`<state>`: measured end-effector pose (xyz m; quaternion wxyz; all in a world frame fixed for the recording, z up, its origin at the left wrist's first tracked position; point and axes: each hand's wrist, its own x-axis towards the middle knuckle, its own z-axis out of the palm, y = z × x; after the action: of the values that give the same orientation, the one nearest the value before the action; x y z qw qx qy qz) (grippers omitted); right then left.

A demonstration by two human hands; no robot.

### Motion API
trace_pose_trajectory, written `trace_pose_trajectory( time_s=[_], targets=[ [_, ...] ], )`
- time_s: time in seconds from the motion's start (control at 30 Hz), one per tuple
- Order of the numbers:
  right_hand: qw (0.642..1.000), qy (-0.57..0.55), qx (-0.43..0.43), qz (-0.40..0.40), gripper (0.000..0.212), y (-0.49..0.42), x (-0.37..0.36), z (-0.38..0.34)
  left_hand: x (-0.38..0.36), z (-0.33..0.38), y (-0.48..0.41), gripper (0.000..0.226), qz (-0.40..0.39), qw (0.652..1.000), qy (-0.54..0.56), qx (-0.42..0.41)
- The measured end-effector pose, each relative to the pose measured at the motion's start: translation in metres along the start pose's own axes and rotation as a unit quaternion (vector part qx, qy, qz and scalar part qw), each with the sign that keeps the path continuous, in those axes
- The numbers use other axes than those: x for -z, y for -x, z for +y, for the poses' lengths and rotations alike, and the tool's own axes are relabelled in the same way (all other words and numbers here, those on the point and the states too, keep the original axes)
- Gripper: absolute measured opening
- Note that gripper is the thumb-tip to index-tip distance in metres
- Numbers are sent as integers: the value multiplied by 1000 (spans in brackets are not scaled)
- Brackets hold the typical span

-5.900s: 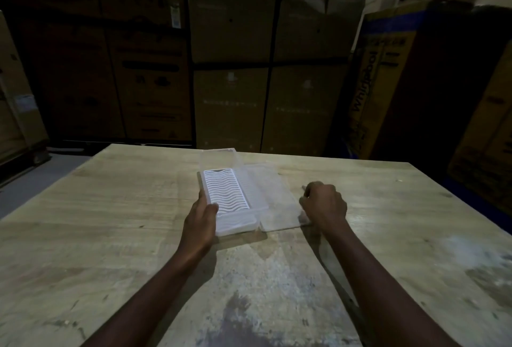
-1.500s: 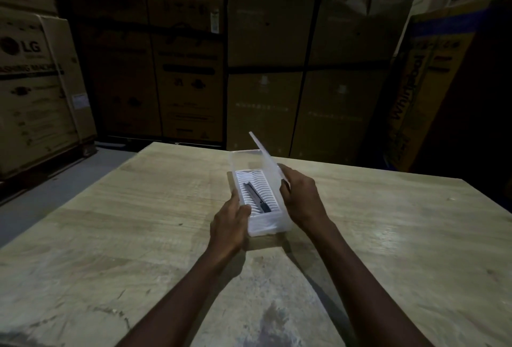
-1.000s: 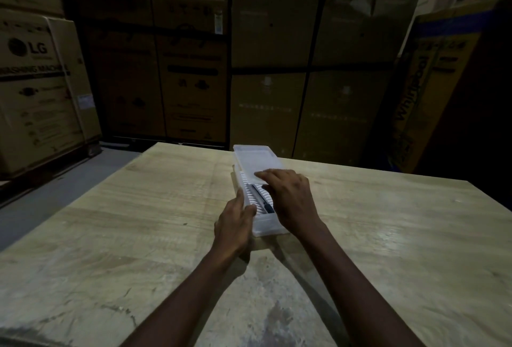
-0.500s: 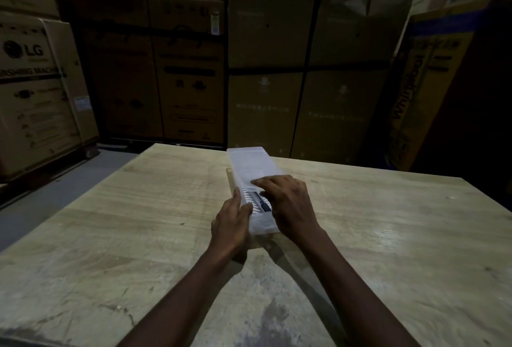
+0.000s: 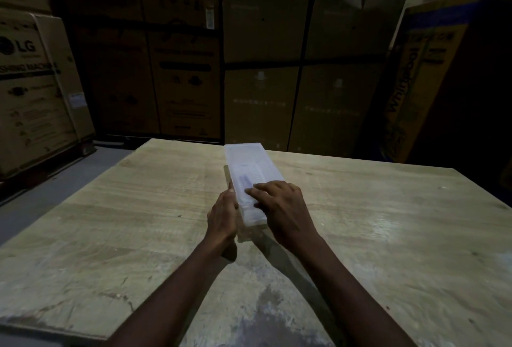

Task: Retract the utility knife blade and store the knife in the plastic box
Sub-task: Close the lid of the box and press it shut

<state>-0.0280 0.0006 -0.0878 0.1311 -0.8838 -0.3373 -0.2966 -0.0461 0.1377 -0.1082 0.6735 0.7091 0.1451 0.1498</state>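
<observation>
A translucent white plastic box (image 5: 246, 162) lies lengthwise on the wooden table (image 5: 374, 208), with its lid down over it. Through the lid the utility knife (image 5: 244, 180) shows as a dim dark shape on the ribbed floor. My left hand (image 5: 223, 215) grips the box's left side near its close end. My right hand (image 5: 279, 208) lies flat on the lid's near part, fingers spread and pressing on it. Whether the blade is retracted cannot be told.
Tall cardboard appliance cartons (image 5: 263, 56) form a wall right behind the table's far edge. A stack of LG cartons (image 5: 33, 83) stands at the left on a grey floor (image 5: 55, 177). A Whirlpool carton (image 5: 410, 78) leans at the right.
The lid, which stood open with the knife lying in the box, has swung down over it. My right hand has moved from the lid's edge onto its top. My left hand stays put.
</observation>
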Motion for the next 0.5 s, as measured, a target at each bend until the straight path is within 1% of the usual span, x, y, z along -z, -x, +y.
trace_pose_trajectory(
  time_s=[0.07,0.17,0.27,0.33,0.37,0.43,0.5],
  targets=[
    [1000,4,0,3,38,3,-1,-1,0,4,5,78,-8,1000,-15,2],
    [1000,11,-6,-4,39,10,-4,-1,0,9,13,66,-33,997,-60,-24],
    [999,-32,-29,-16,39,19,-4,2,0,9,18,58,-55,994,-84,-49],
    [991,-103,-79,-14,41,23,2,5,1,6,20,46,-29,988,-127,-81],
    [984,-139,-113,3,40,23,5,8,2,5,20,40,-5,984,-150,-92],
    [962,-184,-191,64,30,25,11,19,5,2,18,28,24,979,-172,-103],
    [937,-188,-274,107,17,27,17,30,7,5,17,28,13,983,-160,-85]
  ],
)
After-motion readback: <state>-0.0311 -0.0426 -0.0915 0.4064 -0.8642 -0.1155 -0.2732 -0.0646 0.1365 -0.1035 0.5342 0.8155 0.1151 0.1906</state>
